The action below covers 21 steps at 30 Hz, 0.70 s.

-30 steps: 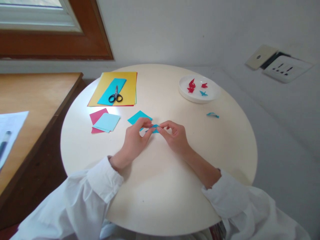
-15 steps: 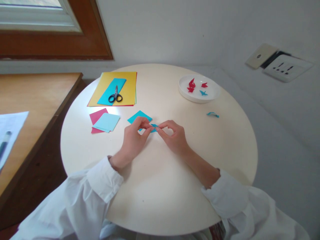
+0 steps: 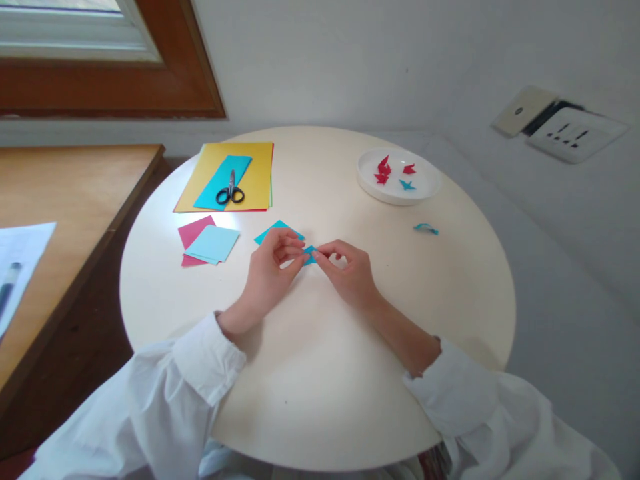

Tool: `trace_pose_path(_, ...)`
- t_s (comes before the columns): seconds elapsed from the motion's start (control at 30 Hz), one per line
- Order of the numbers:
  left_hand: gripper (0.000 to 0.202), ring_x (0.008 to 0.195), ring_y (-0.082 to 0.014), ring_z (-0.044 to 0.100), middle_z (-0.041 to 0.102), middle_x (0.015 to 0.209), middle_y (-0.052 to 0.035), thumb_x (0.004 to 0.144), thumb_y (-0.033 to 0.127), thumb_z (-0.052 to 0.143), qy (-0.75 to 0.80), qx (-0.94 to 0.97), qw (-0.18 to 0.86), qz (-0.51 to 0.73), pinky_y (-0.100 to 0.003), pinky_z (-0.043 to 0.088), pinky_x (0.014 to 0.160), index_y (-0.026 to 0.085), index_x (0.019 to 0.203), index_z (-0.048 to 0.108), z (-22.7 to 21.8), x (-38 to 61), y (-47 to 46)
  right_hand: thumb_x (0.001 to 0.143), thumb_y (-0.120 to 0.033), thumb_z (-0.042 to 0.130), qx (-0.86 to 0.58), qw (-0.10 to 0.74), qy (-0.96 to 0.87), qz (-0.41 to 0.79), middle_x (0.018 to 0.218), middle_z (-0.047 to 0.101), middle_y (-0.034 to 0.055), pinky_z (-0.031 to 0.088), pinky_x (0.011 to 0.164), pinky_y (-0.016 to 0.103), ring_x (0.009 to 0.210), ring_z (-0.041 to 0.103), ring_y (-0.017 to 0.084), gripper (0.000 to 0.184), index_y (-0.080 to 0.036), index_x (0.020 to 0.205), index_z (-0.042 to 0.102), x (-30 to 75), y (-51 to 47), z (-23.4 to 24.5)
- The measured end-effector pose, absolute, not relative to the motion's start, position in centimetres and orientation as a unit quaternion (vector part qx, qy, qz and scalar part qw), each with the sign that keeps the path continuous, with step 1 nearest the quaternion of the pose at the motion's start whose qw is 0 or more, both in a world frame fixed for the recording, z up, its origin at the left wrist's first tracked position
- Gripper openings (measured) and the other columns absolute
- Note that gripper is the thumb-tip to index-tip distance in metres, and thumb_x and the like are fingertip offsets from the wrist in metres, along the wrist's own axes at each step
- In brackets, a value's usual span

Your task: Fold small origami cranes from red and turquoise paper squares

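Observation:
A small folded blue paper piece [image 3: 309,255] is pinched between my two hands above the middle of the round cream table [image 3: 320,373]. My left hand [image 3: 270,275] grips its left end with curled fingers. Its right end is pinched by the thumb and forefinger of my right hand [image 3: 349,273]. A flat blue paper square [image 3: 273,230] lies on the table just behind my left hand.
Yellow sheets [image 3: 257,180] at the back left carry a blue strip [image 3: 217,183] and black-handled scissors [image 3: 231,193]. Pink and pale blue squares [image 3: 210,243] lie left of my hands. A white plate [image 3: 397,195] holds small red and blue folded figures. A blue scrap [image 3: 425,229] lies right.
My fingers have shifted slightly on the blue piece, which now sits a little higher between them. Nothing else on the table has moved.

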<state>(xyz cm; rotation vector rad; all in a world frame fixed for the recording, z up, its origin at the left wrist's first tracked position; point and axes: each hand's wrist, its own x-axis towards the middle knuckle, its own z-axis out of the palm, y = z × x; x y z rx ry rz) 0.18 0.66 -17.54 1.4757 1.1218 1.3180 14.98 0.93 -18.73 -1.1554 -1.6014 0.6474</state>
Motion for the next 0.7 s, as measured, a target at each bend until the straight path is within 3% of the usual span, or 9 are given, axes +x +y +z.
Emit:
trace_pose_path(0.17, 0.03, 0.063, -0.0084, 0.064, 0.061, 0.086, 0.0007, 0.07, 0.02, 0.066, 0.447, 0.582, 0.425, 0.53, -0.024, 0.053, 0.066, 0.02, 0.093, 0.047, -17.8, 0.0, 0.9, 0.076, -0.025, 0.06, -0.481, 0.5, -0.667, 0.273, 0.064, 0.065, -0.0012, 0.043, 0.064, 0.027, 0.062, 0.057, 0.013, 0.014, -0.019, 0.064, 0.062, 15.0, 0.8, -18.6)
trace_pose_path(0.37, 0.03, 0.065, -0.0093, 0.064, 0.06, 0.093, -0.0018, 0.072, 0.021, 0.065, 0.456, 0.591, 0.425, 0.512, -0.026, 0.053, 0.067, 0.02, 0.096, 0.047, -17.8, 0.0, 1.0, 0.074, -0.028, 0.061, -0.493, 0.497, -0.636, 0.325, 0.062, 0.065, -0.0015, 0.041, 0.058, 0.026, 0.06, 0.055, 0.012, 0.012, -0.02, 0.066, 0.062, 15.0, 0.9, -18.4)
trace_pose_path(0.53, 0.015, 0.084, -0.0143, 0.062, 0.062, 0.093, -0.0052, 0.077, 0.016, 0.055, 0.461, 0.654, 0.32, 0.507, -0.028, 0.051, 0.076, 0.019, 0.092, 0.054, -17.6, -0.2, 0.8, 0.07, -0.031, 0.063, -0.501, 0.525, -0.571, 0.385, 0.059, 0.061, -0.0031, 0.038, 0.053, 0.025, 0.054, 0.053, 0.011, 0.017, -0.019, 0.084, 0.062, 15.3, 1.5, -18.8)
trace_pose_path(0.7, 0.031, 0.074, -0.0135, 0.058, 0.064, 0.088, -0.0042, 0.071, 0.007, 0.05, 0.456, 0.717, 0.254, 0.462, -0.028, 0.049, 0.072, 0.017, 0.099, 0.059, -17.4, -0.5, 0.5, 0.067, -0.029, 0.062, -0.502, 0.53, -0.535, 0.425, 0.058, 0.061, -0.0028, 0.041, 0.053, 0.025, 0.054, 0.055, 0.012, 0.015, -0.019, 0.078, 0.062, 15.5, 1.9, -18.9)
